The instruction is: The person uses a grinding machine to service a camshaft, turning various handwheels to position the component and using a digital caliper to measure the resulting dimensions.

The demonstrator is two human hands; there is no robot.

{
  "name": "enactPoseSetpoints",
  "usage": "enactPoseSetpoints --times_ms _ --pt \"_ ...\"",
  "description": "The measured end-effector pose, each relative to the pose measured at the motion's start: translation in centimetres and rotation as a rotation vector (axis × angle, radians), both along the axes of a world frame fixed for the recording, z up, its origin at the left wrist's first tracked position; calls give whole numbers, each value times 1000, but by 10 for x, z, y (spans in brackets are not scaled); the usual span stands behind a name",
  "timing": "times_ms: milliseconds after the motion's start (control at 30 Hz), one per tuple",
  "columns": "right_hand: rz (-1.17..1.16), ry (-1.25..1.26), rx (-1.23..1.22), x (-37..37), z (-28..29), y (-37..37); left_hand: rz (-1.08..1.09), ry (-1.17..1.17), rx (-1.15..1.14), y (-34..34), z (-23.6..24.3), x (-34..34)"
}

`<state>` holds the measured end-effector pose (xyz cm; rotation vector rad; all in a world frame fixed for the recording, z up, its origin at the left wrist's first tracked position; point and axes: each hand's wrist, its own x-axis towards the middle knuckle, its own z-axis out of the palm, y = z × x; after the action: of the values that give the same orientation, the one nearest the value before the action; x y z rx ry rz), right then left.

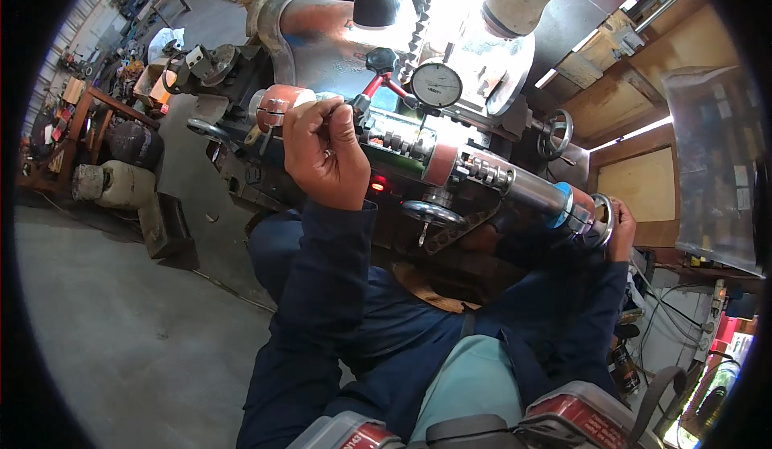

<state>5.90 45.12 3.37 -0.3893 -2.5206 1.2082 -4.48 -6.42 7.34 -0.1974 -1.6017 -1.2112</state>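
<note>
Left hand (326, 155) is sitting beside the orange collar (288, 98), fingers pressing together. Right hand (622, 230) is clamping fingers on the handwheel (611, 217), frame right. Lobed shaft (396, 143) is lying mid-frame, below the dial gauge (437, 86).

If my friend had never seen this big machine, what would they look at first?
Probably the white-faced dial gauge near the top middle, just above the camshaft. Next, the small glowing red light, just right of the wrist of the raised left hand. Then the shiny handwheel farthest to the right, with the right hand on its rim.
</note>
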Motion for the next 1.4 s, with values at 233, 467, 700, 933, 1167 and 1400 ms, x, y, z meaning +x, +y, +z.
enactPoseSetpoints --times_ms 233,467,700,933,1167,1400 --pt "114 -20 -386 -6 -14 -12 -26 -7 26 1 -2 1" --pt "-13 -235 31 9 -37 7 8 -3 -43 0 0 0" --pt "82 -194 -4 35 -64 21 -33 -38 -13 2 -2 1" --pt "41 -379 -36 76 -79 67 -58 -78 -18 5 0 1" --pt "142 -259 -232 79 -1 -5 -71 -65 -63 4 -1 0" --pt "202 -179 -305 59 34 -11 -87 -100 -109 2 0 5"
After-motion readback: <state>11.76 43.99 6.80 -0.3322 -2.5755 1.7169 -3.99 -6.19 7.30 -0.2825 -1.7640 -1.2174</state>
